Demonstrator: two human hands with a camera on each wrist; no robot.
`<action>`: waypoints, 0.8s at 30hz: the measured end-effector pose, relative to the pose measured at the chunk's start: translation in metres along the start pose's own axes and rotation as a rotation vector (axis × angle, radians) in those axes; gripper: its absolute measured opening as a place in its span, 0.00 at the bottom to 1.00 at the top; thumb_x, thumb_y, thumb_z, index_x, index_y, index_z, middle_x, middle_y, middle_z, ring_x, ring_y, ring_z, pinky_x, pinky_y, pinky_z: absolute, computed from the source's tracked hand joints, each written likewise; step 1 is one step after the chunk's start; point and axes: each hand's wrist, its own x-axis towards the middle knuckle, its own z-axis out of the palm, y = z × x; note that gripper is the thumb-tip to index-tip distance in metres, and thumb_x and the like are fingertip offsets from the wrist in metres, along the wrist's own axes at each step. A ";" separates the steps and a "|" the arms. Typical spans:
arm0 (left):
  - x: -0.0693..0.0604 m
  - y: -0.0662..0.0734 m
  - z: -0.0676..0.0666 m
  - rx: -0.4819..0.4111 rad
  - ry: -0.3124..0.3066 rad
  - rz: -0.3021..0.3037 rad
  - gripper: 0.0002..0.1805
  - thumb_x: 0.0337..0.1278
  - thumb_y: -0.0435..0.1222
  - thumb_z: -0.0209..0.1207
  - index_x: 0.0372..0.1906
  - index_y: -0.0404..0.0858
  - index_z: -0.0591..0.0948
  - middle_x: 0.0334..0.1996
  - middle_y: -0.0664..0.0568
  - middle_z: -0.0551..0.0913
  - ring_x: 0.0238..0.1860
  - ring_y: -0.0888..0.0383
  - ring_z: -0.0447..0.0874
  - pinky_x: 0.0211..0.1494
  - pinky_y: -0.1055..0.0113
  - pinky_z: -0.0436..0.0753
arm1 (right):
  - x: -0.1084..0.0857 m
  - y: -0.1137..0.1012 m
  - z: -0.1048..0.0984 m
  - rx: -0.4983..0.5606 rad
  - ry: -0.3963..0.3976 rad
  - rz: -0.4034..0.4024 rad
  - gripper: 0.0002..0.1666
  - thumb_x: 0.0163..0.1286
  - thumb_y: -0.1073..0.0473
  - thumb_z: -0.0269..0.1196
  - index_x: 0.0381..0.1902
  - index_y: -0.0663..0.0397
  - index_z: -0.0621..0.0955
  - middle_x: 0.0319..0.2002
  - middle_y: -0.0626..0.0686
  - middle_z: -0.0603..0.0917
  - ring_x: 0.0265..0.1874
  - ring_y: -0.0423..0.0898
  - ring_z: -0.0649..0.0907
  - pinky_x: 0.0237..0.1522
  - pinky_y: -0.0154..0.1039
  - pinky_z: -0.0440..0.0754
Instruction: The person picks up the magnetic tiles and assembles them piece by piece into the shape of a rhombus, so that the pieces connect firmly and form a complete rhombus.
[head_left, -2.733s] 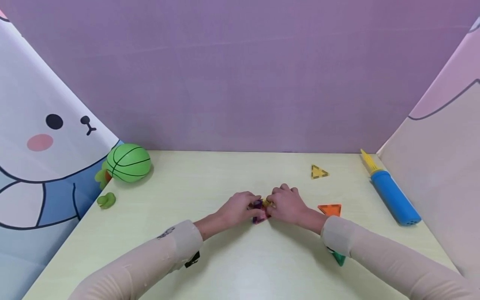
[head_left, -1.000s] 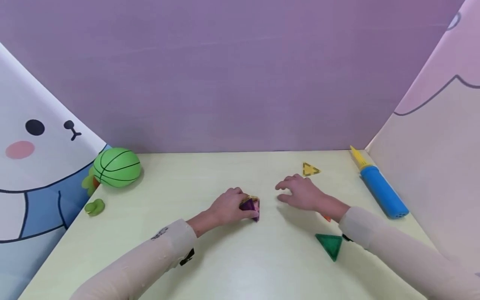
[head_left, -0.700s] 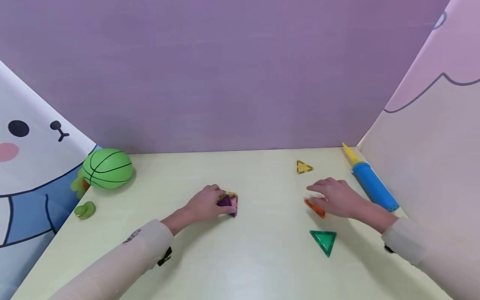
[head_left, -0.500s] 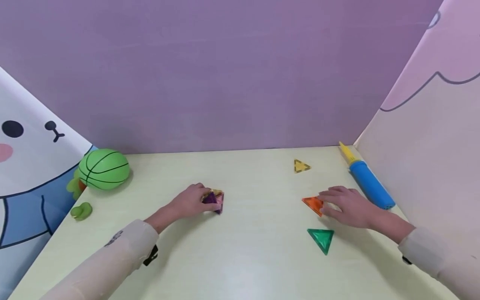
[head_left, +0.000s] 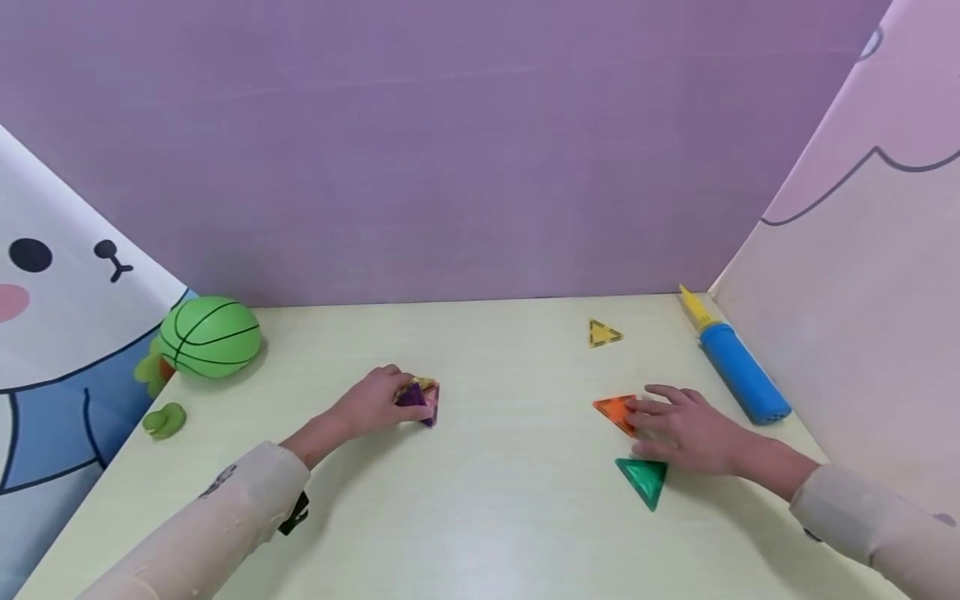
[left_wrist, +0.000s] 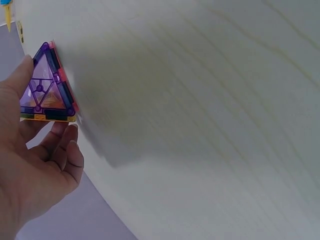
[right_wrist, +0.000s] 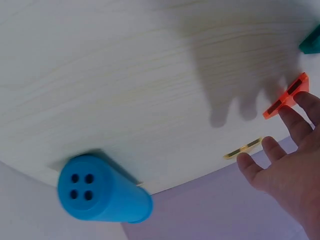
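In the head view my left hand [head_left: 375,402] holds a small pyramid of magnetic tiles [head_left: 431,400] on the table, left of the middle. The left wrist view shows a purple triangle tile [left_wrist: 48,92] on its near side, with pink and yellow edges joined to it; the thumb lies against the purple face. My right hand [head_left: 693,429] is spread low at the right, its fingertips on the edge of an orange triangle tile [head_left: 613,409]. A green triangle tile [head_left: 645,481] lies just below the thumb. Both wrist views show the palms and fingers.
Farther back on the table lies a yellow triangle tile [head_left: 602,333]. A blue pump with a yellow nozzle [head_left: 742,371] rests along the right wall. At the left are a green ball [head_left: 212,337] and a small green toy [head_left: 165,421]. A purple backdrop [head_left: 480,167] stands behind.
My right hand has left the tile pyramid and moved right to the orange tile, which has shifted slightly left. The left hand has kept hold of the pyramid and carried it left.
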 end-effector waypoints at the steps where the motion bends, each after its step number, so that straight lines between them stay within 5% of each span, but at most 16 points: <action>1: 0.000 0.000 0.000 0.001 0.004 0.000 0.39 0.56 0.59 0.66 0.61 0.33 0.79 0.48 0.44 0.80 0.43 0.54 0.75 0.44 0.60 0.80 | 0.001 -0.002 0.001 -0.001 -0.006 -0.006 0.35 0.71 0.30 0.55 0.65 0.44 0.79 0.66 0.51 0.79 0.71 0.62 0.67 0.65 0.69 0.65; 11: -0.006 0.004 0.000 0.039 0.051 0.006 0.42 0.55 0.60 0.66 0.64 0.33 0.77 0.52 0.41 0.81 0.47 0.50 0.78 0.48 0.55 0.81 | 0.012 -0.032 0.004 -0.006 -0.019 -0.126 0.35 0.73 0.31 0.54 0.66 0.44 0.79 0.67 0.51 0.78 0.72 0.63 0.67 0.66 0.68 0.64; 15: -0.013 0.016 -0.007 0.160 0.217 0.046 0.39 0.62 0.59 0.61 0.69 0.37 0.73 0.60 0.38 0.78 0.58 0.40 0.77 0.58 0.44 0.78 | 0.013 -0.042 0.006 -0.026 -0.023 -0.174 0.34 0.73 0.31 0.53 0.66 0.44 0.79 0.68 0.52 0.77 0.71 0.62 0.68 0.65 0.67 0.64; 19: -0.017 0.052 -0.013 0.249 0.401 0.176 0.30 0.66 0.52 0.61 0.65 0.38 0.76 0.57 0.40 0.82 0.58 0.40 0.78 0.59 0.45 0.78 | 0.014 -0.052 0.010 -0.039 -0.008 -0.204 0.33 0.72 0.31 0.54 0.65 0.42 0.79 0.67 0.51 0.76 0.70 0.61 0.68 0.65 0.66 0.65; 21: -0.018 0.078 -0.008 0.270 0.370 0.252 0.26 0.67 0.50 0.60 0.63 0.39 0.79 0.56 0.44 0.84 0.58 0.44 0.80 0.59 0.47 0.79 | 0.015 -0.058 0.013 -0.052 0.007 -0.218 0.34 0.72 0.30 0.55 0.65 0.41 0.79 0.67 0.50 0.75 0.69 0.60 0.68 0.65 0.65 0.66; 24: -0.022 0.116 0.010 0.310 0.165 0.335 0.25 0.71 0.52 0.55 0.64 0.43 0.79 0.60 0.49 0.82 0.62 0.48 0.77 0.64 0.50 0.77 | 0.016 -0.067 0.018 -0.071 0.026 -0.235 0.36 0.70 0.29 0.55 0.66 0.41 0.78 0.67 0.51 0.75 0.69 0.59 0.68 0.66 0.64 0.65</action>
